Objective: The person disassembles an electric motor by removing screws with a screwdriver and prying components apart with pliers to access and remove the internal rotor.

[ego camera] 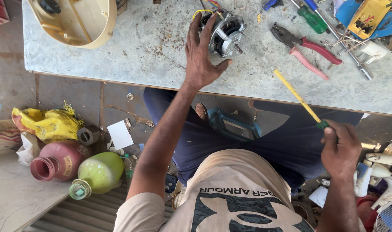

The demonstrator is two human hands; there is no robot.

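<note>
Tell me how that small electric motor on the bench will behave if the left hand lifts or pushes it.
The motor looks like metal plates and windings, so probably heavy for its size and rigid. Its rounded body and protruding shaft suggest it may rock or roll when pushed. The left hand rests against its side, fingers spread.

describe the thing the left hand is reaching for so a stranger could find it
On the grey marbled tabletop, look just beyond the fingers of the left hand. There sits a small silver metal electric motor, the only round part with a short shaft sticking out.
</note>
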